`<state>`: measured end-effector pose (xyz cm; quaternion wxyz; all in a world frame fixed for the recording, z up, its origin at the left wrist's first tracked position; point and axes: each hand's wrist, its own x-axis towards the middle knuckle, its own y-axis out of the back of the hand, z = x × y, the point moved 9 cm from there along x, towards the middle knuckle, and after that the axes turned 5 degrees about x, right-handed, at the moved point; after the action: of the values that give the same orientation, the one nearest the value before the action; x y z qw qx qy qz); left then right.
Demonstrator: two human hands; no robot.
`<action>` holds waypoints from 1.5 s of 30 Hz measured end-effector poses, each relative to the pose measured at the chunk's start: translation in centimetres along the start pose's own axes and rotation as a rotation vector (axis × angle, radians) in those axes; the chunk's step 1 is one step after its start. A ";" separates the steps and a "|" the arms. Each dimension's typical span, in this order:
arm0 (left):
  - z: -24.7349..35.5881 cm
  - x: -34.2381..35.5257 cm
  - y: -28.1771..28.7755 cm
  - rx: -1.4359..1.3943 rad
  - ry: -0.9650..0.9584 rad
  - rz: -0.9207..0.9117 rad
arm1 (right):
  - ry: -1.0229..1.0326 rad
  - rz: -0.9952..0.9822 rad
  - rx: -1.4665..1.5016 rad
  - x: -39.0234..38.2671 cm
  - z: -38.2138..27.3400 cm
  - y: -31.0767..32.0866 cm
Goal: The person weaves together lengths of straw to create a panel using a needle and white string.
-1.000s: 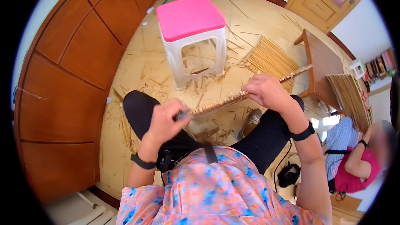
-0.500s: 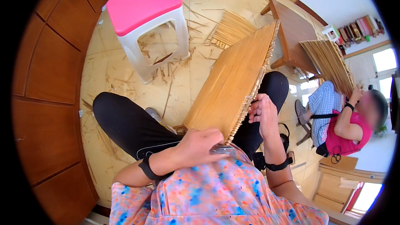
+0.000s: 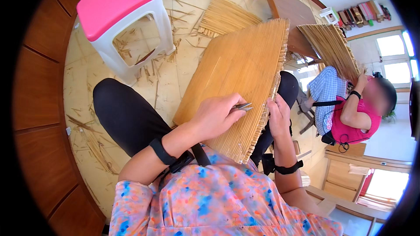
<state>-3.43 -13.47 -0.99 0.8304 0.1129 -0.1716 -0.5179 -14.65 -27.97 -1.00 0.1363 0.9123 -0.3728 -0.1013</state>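
Observation:
A stiff panel of golden stalks laid side by side (image 3: 232, 65) rests slanted across my lap. Its right edge shows cut stalk ends and pale binding. Over the lower part of the panel, my left hand (image 3: 217, 116) is closed on small metal snips (image 3: 242, 106), whose two pointed blades stick out toward that edge. My right hand (image 3: 278, 116) is at the bound edge, with thumb and fingers pinched on it. What its fingertips hold there is partly hidden.
A white stool with a pink top (image 3: 120, 6) stands at the far left. Another stalk panel (image 3: 227, 15) lies on the floor among scattered stalk scraps. Beyond is a low brown table (image 3: 291, 13). At right, a seated person (image 3: 356, 111) holds a similar panel (image 3: 330, 48).
My left hand has moved up and right with the snips, from the panel's lower corner to over its face. The panel now lies flatter, and my right hand has come onto its edge.

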 end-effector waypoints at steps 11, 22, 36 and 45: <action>-1.1 4.0 -4.4 -0.031 0.007 0.035 | 0.021 0.010 -0.006 1.0 1.0 1.8; -1.4 4.9 -5.7 -0.077 0.061 -0.036 | -0.006 0.007 -0.055 1.1 0.8 2.0; -1.5 3.6 -6.6 -0.150 0.276 0.069 | -0.026 0.063 -0.087 0.5 0.5 2.1; -1.8 2.5 -7.0 -0.309 0.233 0.227 | -0.037 0.088 -0.107 0.1 0.7 1.9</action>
<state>-7.48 -18.78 -4.78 0.9051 0.0234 -0.0049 -0.4245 -16.03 -29.44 -1.00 0.1824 0.8843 -0.4091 -0.1316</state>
